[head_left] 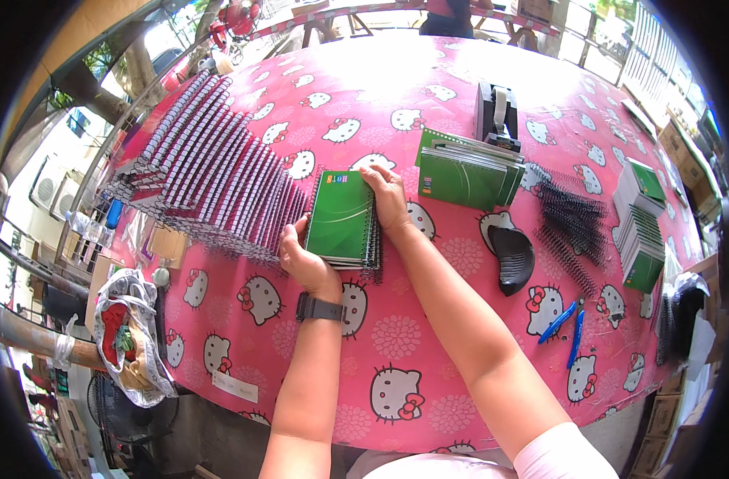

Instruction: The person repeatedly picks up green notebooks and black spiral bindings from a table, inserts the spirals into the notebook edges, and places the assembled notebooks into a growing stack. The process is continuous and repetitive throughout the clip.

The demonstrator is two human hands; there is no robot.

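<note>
A small stack of green spiral notebooks (338, 217) lies on the pink tablecloth in front of me, black coils along its side edges. My left hand (310, 265), a dark watch on its wrist, grips the near left side with fingers curled against the edge. At the far right corner my right hand (387, 196) closes around the stack's edge, fingertips on the top cover. Left of the stack rises a tall pile of spiral-bound books (221, 172) with white-and-maroon edges. To the right stands another bundle of green notebooks (468, 172).
A black tape dispenser (498, 116) stands behind the green bundle. Loose black spiral coils (570, 219), a curved black object (513, 257) and blue-handled pliers (568, 327) lie at right. Farther right are more green notebooks (644, 247). A bag (129, 335) hangs beside the table's left edge.
</note>
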